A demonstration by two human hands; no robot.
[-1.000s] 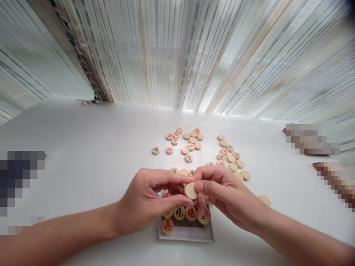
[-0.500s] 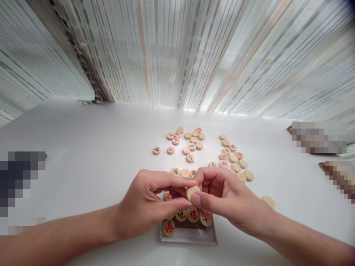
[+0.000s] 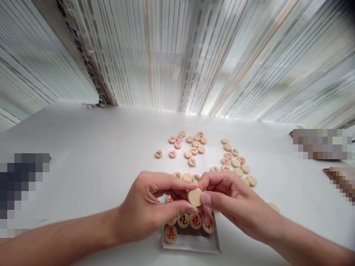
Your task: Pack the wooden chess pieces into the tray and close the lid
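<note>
Between the fingertips of both hands is a round wooden Chinese chess piece (image 3: 194,198), its blank side facing me. My left hand (image 3: 149,207) pinches it from the left with thumb and fingers. My right hand (image 3: 233,197) has its thumb and fingers on the piece's right edge. Right below lies a shallow open box (image 3: 191,246), partly hidden by my hands. In it are several pieces, among them a red-marked piece (image 3: 171,234) in the near left corner, a black-marked piece (image 3: 183,220) and another red-marked piece (image 3: 195,221).
Loose Chinese chess pieces (image 3: 192,162) are scattered over the white table (image 3: 116,147) beyond my hands, some face up, others blank. One blank piece (image 3: 274,207) lies by my right wrist. A striped curtain (image 3: 166,55) hangs behind the table. Blurred-out objects (image 3: 321,144) stand at both sides.
My right thumb has slid right, off the piece's face to its edge, so more of the blank side shows. The whole view has shifted slightly. The loose pieces stay put.
</note>
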